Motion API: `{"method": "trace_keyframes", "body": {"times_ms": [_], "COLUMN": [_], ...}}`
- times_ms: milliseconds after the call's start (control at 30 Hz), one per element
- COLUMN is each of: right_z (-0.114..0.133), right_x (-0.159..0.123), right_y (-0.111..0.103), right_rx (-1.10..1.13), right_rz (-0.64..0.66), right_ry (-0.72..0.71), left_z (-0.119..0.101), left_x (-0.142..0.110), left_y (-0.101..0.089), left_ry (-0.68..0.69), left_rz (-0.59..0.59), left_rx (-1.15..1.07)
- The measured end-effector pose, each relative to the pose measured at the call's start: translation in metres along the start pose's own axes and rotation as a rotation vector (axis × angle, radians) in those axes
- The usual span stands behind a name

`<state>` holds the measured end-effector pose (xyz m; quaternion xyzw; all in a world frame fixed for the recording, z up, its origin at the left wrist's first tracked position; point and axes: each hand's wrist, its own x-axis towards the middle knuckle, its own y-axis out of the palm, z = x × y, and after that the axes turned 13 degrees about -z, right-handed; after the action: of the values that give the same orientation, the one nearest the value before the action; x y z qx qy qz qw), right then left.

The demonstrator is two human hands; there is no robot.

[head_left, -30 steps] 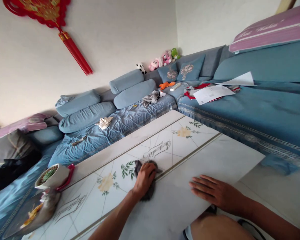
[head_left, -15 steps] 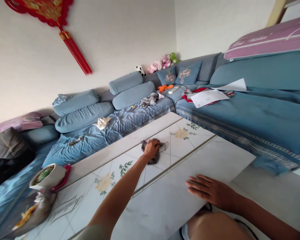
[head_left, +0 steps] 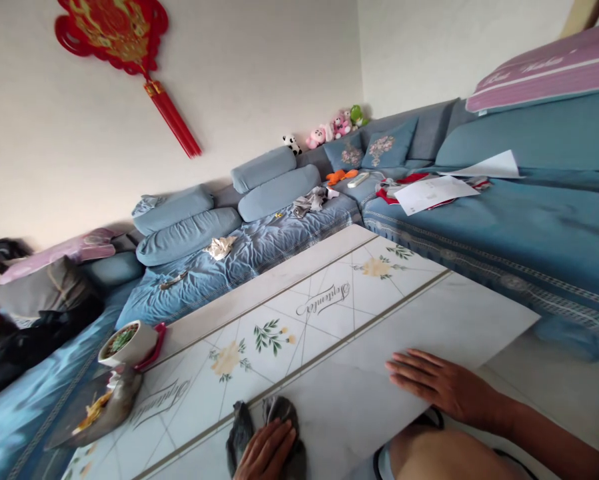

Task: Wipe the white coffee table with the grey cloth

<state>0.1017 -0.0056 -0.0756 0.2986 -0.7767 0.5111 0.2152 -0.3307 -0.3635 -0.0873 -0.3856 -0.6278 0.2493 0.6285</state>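
A dark grey cloth [head_left: 238, 430] lies bunched on the white patterned tabletop [head_left: 344, 387], close to the table's near edge. Pressing down on it is my left hand [head_left: 266, 450], its fingers together over the fabric and the wrist cut off by the bottom of the view. My right hand [head_left: 432, 381] rests palm down at the table's right near edge, fingers stretched out, holding nothing. My bent knee [head_left: 432, 450] shows below it.
At the table's left end stand a white pot with a succulent [head_left: 129, 347], a pink tray [head_left: 154, 348] and a grey dish with yellowish contents [head_left: 114, 407]. Beyond the table runs a blue-covered sofa [head_left: 544, 220] with cushions, clothes and white papers [head_left: 432, 192].
My left hand has drawn the cloth from the table's middle back to the near edge. My right hand stays in place. The view has shifted slightly left.
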Motion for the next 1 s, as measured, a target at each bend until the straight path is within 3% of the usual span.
{"method": "trace_keyframes", "body": {"times_ms": [100, 267, 367, 500, 633, 833, 1000], "right_z": [0.0, 0.003, 0.004, 0.003, 0.003, 0.003, 0.0], "right_x": [0.001, 0.001, 0.0, -0.001, 0.002, 0.007, 0.007], "right_y": [0.0, 0.001, 0.001, -0.002, -0.006, -0.012, -0.017], "right_rx": [0.017, 0.015, 0.008, 0.039, 0.069, 0.072, 0.068], "right_rz": [-0.003, -0.015, 0.007, 0.037, 0.073, 0.107, 0.179], "right_ry": [0.021, 0.031, 0.033, 0.041, 0.045, 0.058, 0.017], "left_z": [-0.004, -0.009, -0.005, 0.008, 0.024, 0.051, 0.065], "left_x": [0.038, 0.171, 0.262, 0.379, 0.473, 0.56, 0.592], "left_y": [0.02, 0.068, 0.119, 0.196, 0.26, 0.322, 0.339], "left_ry": [0.058, -0.007, -0.029, -0.147, -0.278, -0.38, -0.415], "left_rz": [0.045, 0.159, 0.167, 0.221, 0.196, 0.177, 0.191], "left_rx": [-0.075, -0.238, -0.271, -0.154, -0.097, -0.052, -0.01]}}
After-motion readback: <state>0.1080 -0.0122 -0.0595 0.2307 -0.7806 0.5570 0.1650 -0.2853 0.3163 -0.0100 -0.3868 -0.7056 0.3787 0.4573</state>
